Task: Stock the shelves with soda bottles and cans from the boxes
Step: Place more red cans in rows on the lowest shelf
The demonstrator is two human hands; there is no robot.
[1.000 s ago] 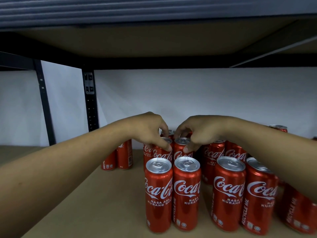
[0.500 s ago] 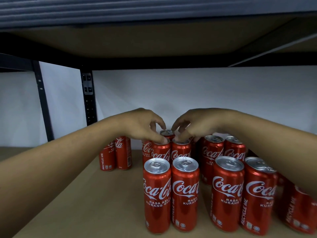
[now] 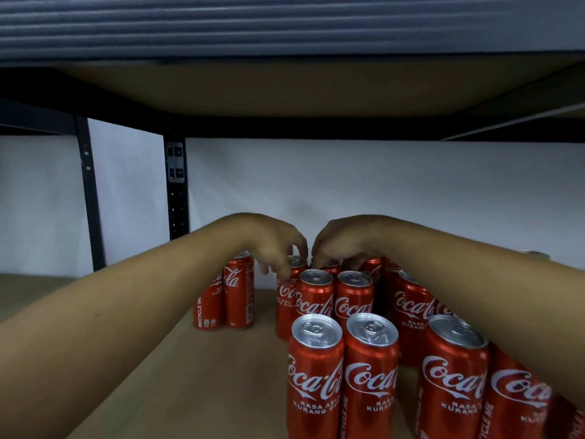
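Red Coca-Cola cans stand in rows on the brown shelf board (image 3: 152, 369). Both of my arms reach in over them. My left hand (image 3: 269, 245) and my right hand (image 3: 345, 242) hover side by side just behind two second-row cans (image 3: 316, 299) (image 3: 354, 299), whose silver tops show fully. The fingers of both hands hang down loosely, apart, and close on nothing. My left thumb overlaps a rear can (image 3: 285, 302). My right fingertips sit over another rear can top (image 3: 330, 266). Two front cans (image 3: 316, 381) (image 3: 370, 381) stand nearest me.
More cans (image 3: 452, 388) fill the shelf's right side under my right forearm. A separate pair of cans (image 3: 237, 296) stands at the left rear. The upper shelf's underside (image 3: 285, 90) hangs low overhead. A black upright post (image 3: 177, 191) is at the back left.
Both hands have let go of the two second-row cans, whose tops were under my fingers before. The hands now sit slightly behind them. The view has moved closer.
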